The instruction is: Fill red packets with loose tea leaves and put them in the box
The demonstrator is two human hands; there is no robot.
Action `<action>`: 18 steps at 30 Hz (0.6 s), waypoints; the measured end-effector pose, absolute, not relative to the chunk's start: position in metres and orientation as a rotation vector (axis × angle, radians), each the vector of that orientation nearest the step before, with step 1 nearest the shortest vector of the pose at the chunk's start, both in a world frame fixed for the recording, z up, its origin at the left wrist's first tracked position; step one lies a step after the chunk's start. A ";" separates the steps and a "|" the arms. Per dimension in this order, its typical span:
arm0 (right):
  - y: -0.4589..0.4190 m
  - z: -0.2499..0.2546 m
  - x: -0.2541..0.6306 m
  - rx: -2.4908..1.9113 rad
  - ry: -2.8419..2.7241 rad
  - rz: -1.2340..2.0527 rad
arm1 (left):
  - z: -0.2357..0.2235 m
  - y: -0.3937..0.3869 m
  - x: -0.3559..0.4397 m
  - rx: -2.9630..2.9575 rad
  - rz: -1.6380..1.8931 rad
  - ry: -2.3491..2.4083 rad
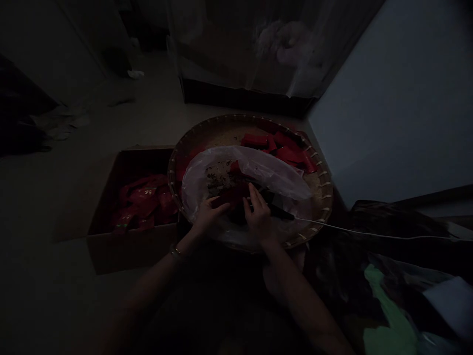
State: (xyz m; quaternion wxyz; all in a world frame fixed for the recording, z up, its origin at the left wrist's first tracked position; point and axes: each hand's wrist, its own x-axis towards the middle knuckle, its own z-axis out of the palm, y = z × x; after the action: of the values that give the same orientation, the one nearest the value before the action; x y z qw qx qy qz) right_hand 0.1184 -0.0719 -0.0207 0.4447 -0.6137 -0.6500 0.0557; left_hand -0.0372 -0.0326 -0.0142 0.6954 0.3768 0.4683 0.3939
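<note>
The left hand's [207, 213] grip clasps a dark red packet [234, 194]; the right hand's [258, 215], at the packet's three o'clock end, I cannot tell.

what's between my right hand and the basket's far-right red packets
Head view: translucent plastic lies between your right hand and those packets; nearer the hand, too dark to tell.

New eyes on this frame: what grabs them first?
Probably the big round woven tray at center, with both hands, left and right, at a dark red packet over crumpled translucent plastic. Then the open cardboard box of red packets left of the tray, and the green patch at lower right, vivid against the gloom.
</note>
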 end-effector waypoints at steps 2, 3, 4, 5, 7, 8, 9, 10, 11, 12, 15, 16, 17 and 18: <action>-0.073 -0.020 0.117 -1.488 -1.599 0.134 | -0.015 -0.032 -0.037 0.836 0.876 1.044; -0.073 -0.019 0.117 -1.477 -1.574 0.147 | -0.015 -0.032 -0.037 0.840 0.873 1.044; -0.073 -0.018 0.117 -1.477 -1.527 0.172 | -0.016 -0.032 -0.038 0.852 0.869 1.047; -0.073 -0.017 0.117 -1.488 -1.467 0.206 | -0.016 -0.032 -0.038 0.870 0.864 1.050; -0.072 -0.015 0.117 -1.515 -1.361 0.266 | -0.016 -0.031 -0.039 0.927 0.853 1.057; -0.072 -0.014 0.117 -1.524 -1.337 0.281 | -0.016 -0.031 -0.039 0.957 0.847 1.060; -0.071 -0.013 0.118 -1.526 -1.338 0.281 | -0.016 -0.031 -0.040 0.980 0.845 1.065; -0.071 -0.012 0.118 -1.522 -1.357 0.267 | -0.016 -0.031 -0.040 0.995 0.845 1.071; -0.071 -0.011 0.118 -1.516 -1.383 0.247 | -0.016 -0.032 -0.039 0.999 0.844 1.076; -0.072 -0.010 0.118 -1.511 -1.406 0.222 | -0.016 -0.032 -0.039 0.993 0.842 1.080; -0.073 -0.010 0.117 -1.482 -1.450 0.155 | -0.017 -0.032 -0.039 0.979 0.844 1.073; -0.073 -0.010 0.116 -1.467 -1.452 0.144 | -0.018 -0.031 -0.039 0.985 0.842 1.068; -0.073 -0.011 0.115 -1.455 -1.439 0.143 | -0.020 -0.031 -0.039 0.992 0.838 1.065; -0.073 -0.011 0.115 -1.451 -1.416 0.153 | -0.021 -0.031 -0.039 0.998 0.835 1.063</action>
State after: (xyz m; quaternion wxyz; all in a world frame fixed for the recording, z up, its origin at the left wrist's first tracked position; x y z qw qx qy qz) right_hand 0.1150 -0.0734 -0.0115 0.5261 -0.6069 -0.5923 0.0641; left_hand -0.0389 -0.0309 -0.0209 0.6676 0.4423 0.4710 0.3700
